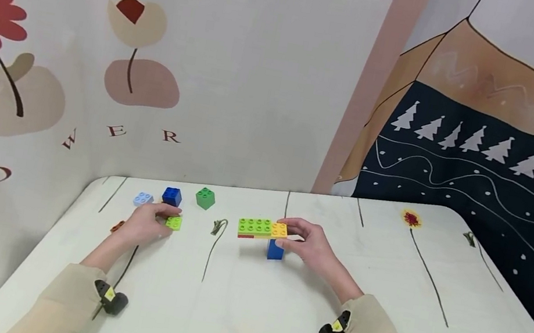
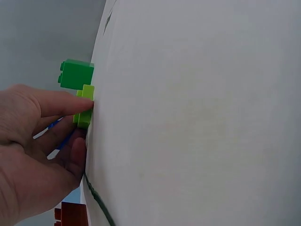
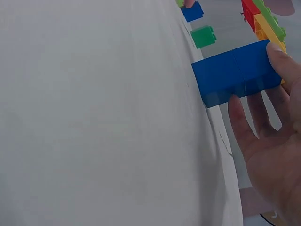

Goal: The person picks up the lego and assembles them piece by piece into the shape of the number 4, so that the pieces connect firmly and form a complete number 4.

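Note:
My left hand [image 1: 145, 224] pinches a small lime green brick [image 1: 174, 223] between thumb and fingers, low at the tabletop on the left. In the left wrist view that lime brick [image 2: 84, 110] is right against the white surface. With my right hand [image 1: 308, 244] I grip a joined brick structure near its yellow end [image 1: 280, 230]. Its long lime brick [image 1: 254, 226] juts out to the left, with a red brick [image 1: 245, 236] under it. Below the yellow part stand two stacked blue bricks [image 3: 237, 70], with my fingers around their upper portion.
Behind my left hand are a light blue brick [image 1: 143, 199], a dark blue brick [image 1: 172, 196] and a green brick [image 1: 205, 198]. An orange-brown brick [image 1: 117, 226] lies left of that wrist. The white table [image 1: 219, 323] has printed flowers and meets a fabric backdrop.

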`<control>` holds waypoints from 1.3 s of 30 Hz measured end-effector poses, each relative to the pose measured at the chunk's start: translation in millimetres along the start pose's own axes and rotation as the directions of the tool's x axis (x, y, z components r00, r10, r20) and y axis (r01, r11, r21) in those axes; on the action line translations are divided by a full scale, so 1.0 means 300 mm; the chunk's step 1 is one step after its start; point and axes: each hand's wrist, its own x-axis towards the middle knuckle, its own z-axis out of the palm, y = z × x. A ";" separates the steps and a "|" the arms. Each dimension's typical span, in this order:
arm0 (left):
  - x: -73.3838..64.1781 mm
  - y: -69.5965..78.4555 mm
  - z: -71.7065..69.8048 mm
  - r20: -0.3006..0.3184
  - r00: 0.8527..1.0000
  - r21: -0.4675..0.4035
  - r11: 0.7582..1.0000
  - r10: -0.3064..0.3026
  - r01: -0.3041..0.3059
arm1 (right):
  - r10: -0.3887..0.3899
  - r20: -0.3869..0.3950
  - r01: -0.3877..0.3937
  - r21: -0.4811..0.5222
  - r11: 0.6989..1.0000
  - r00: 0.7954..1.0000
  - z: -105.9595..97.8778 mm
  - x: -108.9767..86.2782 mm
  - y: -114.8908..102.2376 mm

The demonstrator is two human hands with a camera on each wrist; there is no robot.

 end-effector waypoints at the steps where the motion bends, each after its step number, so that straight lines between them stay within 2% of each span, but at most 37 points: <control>1: -0.001 0.001 0.003 -0.002 1.000 0.001 1.000 0.007 -0.007 | 0.001 0.004 -0.001 0.003 1.000 1.000 -0.002 0.000 0.001; 7: -0.016 0.026 0.014 0.004 0.999 -0.020 0.999 0.044 -0.044 | 0.022 0.007 -0.022 0.031 0.999 1.000 -0.002 0.005 0.008; 15: -0.029 0.112 0.039 0.010 0.999 -0.084 0.996 0.044 -0.043 | 0.057 -0.003 -0.056 0.086 0.995 0.998 -0.002 0.015 0.027; 24: -0.028 0.251 0.091 -0.035 0.988 -0.172 0.973 0.154 -0.157 | 0.044 -0.002 -0.043 0.099 0.994 0.999 0.003 0.022 0.036; 29: -0.023 0.346 0.119 -0.061 0.981 -0.252 0.949 0.182 -0.191 | 0.037 0.012 -0.038 0.112 0.993 0.999 0.004 0.027 0.035; 33: -0.013 0.412 0.148 -0.064 0.981 -0.309 0.931 0.185 -0.195 | 0.045 0.005 -0.046 0.113 0.993 0.999 -0.001 0.027 0.032; 36: -0.006 0.449 0.177 -0.063 0.977 -0.322 0.923 0.201 -0.211 | 0.051 0.012 -0.052 0.112 0.992 0.999 -0.004 0.026 0.032; 39: 0.002 0.477 0.205 -0.067 0.967 -0.307 0.917 0.247 -0.255 | 0.055 0.020 -0.057 0.114 0.992 0.998 -0.006 0.025 0.032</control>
